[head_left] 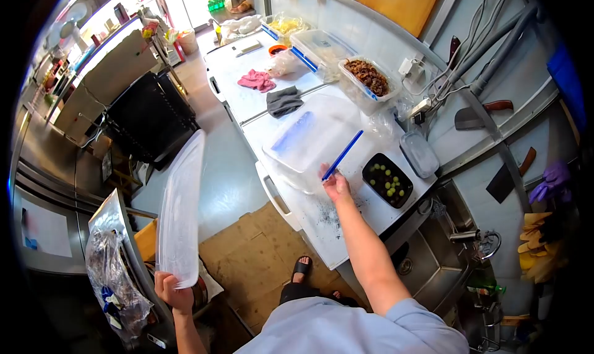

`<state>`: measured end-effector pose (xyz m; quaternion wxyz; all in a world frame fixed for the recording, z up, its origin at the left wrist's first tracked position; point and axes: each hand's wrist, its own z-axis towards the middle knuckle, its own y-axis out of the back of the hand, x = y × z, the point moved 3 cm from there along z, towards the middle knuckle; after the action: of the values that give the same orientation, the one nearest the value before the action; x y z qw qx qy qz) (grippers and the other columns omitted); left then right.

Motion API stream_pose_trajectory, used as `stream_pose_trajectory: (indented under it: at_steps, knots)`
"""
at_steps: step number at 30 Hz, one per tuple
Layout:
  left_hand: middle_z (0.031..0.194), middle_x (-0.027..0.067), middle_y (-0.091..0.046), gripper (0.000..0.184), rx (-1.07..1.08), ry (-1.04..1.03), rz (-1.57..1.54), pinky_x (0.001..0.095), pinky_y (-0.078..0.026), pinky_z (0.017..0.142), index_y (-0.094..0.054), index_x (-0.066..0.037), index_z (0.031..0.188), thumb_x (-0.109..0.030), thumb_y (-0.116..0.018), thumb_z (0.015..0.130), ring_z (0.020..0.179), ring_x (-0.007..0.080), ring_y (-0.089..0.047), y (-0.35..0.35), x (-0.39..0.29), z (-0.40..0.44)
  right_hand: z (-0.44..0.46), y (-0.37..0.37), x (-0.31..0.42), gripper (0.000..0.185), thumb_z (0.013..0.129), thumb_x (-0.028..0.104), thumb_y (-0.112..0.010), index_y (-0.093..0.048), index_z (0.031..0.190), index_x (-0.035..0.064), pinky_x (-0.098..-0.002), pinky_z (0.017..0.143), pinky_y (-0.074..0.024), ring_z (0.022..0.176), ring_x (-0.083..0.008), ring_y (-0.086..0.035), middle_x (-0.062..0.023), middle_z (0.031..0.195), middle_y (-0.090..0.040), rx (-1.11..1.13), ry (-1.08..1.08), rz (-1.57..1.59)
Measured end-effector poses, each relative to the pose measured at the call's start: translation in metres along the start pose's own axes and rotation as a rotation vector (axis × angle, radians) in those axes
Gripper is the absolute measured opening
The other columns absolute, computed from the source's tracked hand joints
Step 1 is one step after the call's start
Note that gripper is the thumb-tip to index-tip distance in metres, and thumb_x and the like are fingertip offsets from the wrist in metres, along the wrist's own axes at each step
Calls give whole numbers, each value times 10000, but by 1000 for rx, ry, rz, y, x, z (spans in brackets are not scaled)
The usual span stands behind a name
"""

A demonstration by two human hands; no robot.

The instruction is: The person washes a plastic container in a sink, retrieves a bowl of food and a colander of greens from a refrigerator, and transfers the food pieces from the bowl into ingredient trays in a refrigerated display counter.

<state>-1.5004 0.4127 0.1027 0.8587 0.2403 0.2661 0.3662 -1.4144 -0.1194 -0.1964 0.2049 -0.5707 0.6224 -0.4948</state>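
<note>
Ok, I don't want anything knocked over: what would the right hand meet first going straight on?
The right hand would probably meet the large clear box, though the depth is unclear.

Pale wall (337,14) behind white tabletop (387,215). Brown cardboard (253,261) covers part of the grey floor (216,150). Steel sink (436,261) adjoins the tabletop. Bright daylight floods the far doorway (179,4); room edges dark.

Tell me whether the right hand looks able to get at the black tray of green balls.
Probably yes: the right hand is near the black tray, which lies uncovered, with nothing standing between. The blue strip in its fingers may need setting down first.
</note>
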Motion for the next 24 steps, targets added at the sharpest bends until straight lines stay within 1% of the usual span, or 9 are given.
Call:
stream_pose_trajectory:
  at_steps: [5, 8, 10, 13, 16, 17, 20, 22, 24]
  knots:
    - [641, 64, -484, 256, 66, -350, -162, 352, -383, 509, -502, -72, 715, -40, -731, 604, 561, 253, -500, -24, -49, 45, 41, 50, 6, 248, 921, 26, -551, -611, 1161, 32, -502, 927, -526, 925, -277, -667, -103, 914, -671, -385, 33, -168]
    - [657, 30, -522, 180, 192, -602, -298, 331, -381, 504, -538, -92, 697, -111, -679, 586, 558, 206, -513, -52, -101, 69, 3, 26, 38, 294, 909, 23, -554, -587, 1201, 24, -510, 970, -502, 955, -283, -650, -109, 946, -644, -509, 40, -198]
    - [696, 13, -548, 170, 237, -755, -346, 302, -381, 510, -547, -112, 711, -155, -669, 601, 568, 166, -510, -74, -132, 68, -21, 47, 61, 343, 947, 74, -523, -555, 1284, 16, -504, 998, -487, 1055, -312, -625, -154, 1106, -632, -540, -117, -399]
    - [716, -13, -504, 199, 262, -1016, -373, 261, -357, 505, -492, -163, 722, -128, -681, 668, 591, 123, -499, -100, -197, 59, -145, 59, 121, 455, 1019, 277, -455, -491, 1376, -3, -475, 1059, -430, 1222, -316, -543, -155, 1287, -591, 159, -5, -241]
    - [815, -26, -476, 186, 336, -1234, -502, 248, -372, 565, -463, -192, 787, -233, -641, 824, 749, 117, -517, -129, -273, 34, -293, 99, 209, 884, 939, 719, -399, -392, 1486, 23, -550, 1192, -233, 1435, -366, -338, -190, 1546, -387, 331, 12, 81]
    - [789, -17, -468, 177, 393, -1291, -602, 250, -361, 553, -474, -188, 765, -165, -646, 802, 766, 122, -555, -146, -297, 17, -335, 111, 237, 870, 943, 706, -415, -389, 1489, 30, -548, 1181, -265, 1432, -371, -350, -189, 1553, -379, 291, 103, 51]
    - [799, -33, -452, 193, 382, -1474, -693, 249, -369, 603, -462, -196, 782, -271, -639, 803, 778, 126, -519, -181, -392, -32, -417, 192, 323, 705, 992, 538, -514, -415, 1478, 37, -512, 1116, -401, 1387, -370, -427, -183, 1538, -411, 250, 206, -93]
    - [798, -26, -467, 184, 379, -1475, -843, 307, -402, 664, -492, -156, 775, -241, -654, 791, 789, 163, -519, -211, -451, -76, -443, 310, 372, 542, 1000, 304, -558, -443, 1456, 34, -488, 1023, -498, 1327, -360, -496, -184, 1477, -480, -189, 296, -255]
    - [960, 52, -570, 123, 527, -1525, -770, 334, -465, 783, -585, -127, 879, -195, -662, 810, 950, 189, -590, -242, -490, -121, -482, 375, 392, 516, 974, 217, -551, -451, 1445, 31, -484, 1008, -504, 1307, -356, -515, -179, 1447, -506, -215, 324, -269]
